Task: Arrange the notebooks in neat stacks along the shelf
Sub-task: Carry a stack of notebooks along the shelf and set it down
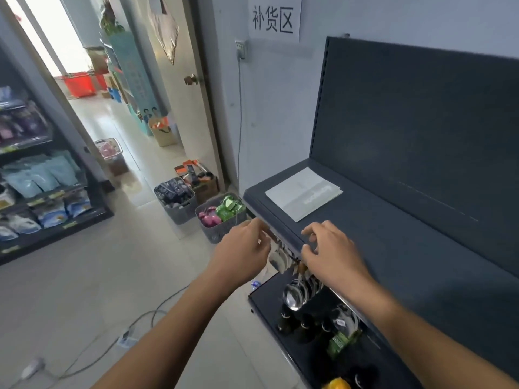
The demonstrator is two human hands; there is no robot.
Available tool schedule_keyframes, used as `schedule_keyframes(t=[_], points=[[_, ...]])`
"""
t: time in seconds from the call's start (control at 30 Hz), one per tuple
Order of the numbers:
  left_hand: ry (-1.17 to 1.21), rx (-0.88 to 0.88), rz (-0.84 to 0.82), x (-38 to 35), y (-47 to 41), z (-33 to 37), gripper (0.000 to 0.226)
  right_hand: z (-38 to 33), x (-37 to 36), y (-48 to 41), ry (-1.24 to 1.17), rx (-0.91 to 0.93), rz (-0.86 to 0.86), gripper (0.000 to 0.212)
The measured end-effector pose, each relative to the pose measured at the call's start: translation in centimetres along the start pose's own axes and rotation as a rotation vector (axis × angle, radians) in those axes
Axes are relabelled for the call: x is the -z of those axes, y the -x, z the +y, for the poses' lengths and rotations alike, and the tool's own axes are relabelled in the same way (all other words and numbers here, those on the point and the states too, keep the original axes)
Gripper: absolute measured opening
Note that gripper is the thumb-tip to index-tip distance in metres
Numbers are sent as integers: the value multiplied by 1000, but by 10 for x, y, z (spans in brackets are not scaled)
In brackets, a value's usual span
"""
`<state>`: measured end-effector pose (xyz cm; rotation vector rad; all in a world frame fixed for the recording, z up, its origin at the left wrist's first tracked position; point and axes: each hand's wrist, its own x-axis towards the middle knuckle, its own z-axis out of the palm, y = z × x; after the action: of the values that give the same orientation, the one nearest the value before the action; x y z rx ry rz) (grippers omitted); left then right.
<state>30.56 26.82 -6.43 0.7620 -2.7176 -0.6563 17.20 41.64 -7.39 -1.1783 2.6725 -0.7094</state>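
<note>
Head view: a single pale notebook (303, 193) lies flat on the dark shelf (393, 248), near the shelf's left end. Its long axis runs from about eight o'clock to two o'clock, roughly in line with the shelf's front edge, and the faint print on its cover is too washed out to read.

The notebook sits at about twelve o'clock from both hands, near them but apart from either. The right hand (331, 248) hovers over the shelf's front edge with its fingers curled loosely downward and nothing in it. The left hand (244, 248) hangs just off the shelf's front edge at about nine o'clock from the right one, fingers bent, also empty.

Below the shelf edge, hanging metal ladles (293, 297) and dark bottles (286, 322) are partly hidden by the right forearm. Baskets (179, 210) of packaged goods stand on the floor at ten o'clock; their contents are hard to make out.
</note>
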Motion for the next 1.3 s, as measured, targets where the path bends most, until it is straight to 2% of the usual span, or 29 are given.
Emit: schedule_keyframes(t=[0.33, 0.67, 0.97, 1.1, 1.2, 1.3], points=[[-18, -133, -100, -18, -135, -41, 28, 15, -30, -105, -58, -195, 52, 20], [-111, -209, -202, -44, -265, -52, 27, 43, -35, -182, -43, -543, 44, 26], [-91, -246, -406, -81, -324, -56, 25, 55, -46, -201, -393, -913, 83, 39], [-40, -287, -463, -86, -338, -57, 35, 50, -52, -211, -588, -1017, 169, 29], [9, -315, -473, -88, -345, -55, 27, 47, -57, -220, -611, -1058, 215, 16], [34, -251, -522, -89, -351, -56, 25, 45, -62, -224, -615, -1106, 246, 19]])
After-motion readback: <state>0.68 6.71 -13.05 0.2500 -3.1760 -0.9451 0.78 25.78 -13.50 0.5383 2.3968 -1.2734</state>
